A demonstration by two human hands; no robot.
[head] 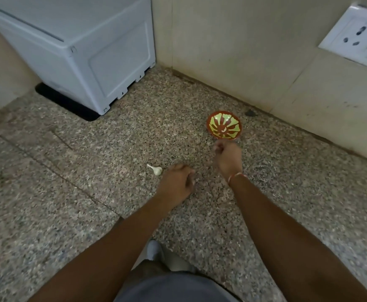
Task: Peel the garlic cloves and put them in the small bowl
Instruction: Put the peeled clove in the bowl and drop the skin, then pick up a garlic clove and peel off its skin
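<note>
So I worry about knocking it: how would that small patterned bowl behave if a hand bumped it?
The small bowl looks shallow and light, so a bump would probably slide it across the speckled counter. It already appears tilted, so it may rock or tip. It looks glazed, so likely slippery and breakable.

Your arms are bare to the elbow; a red-and-white thread bracelet (236, 177) circles your right wrist.
</note>
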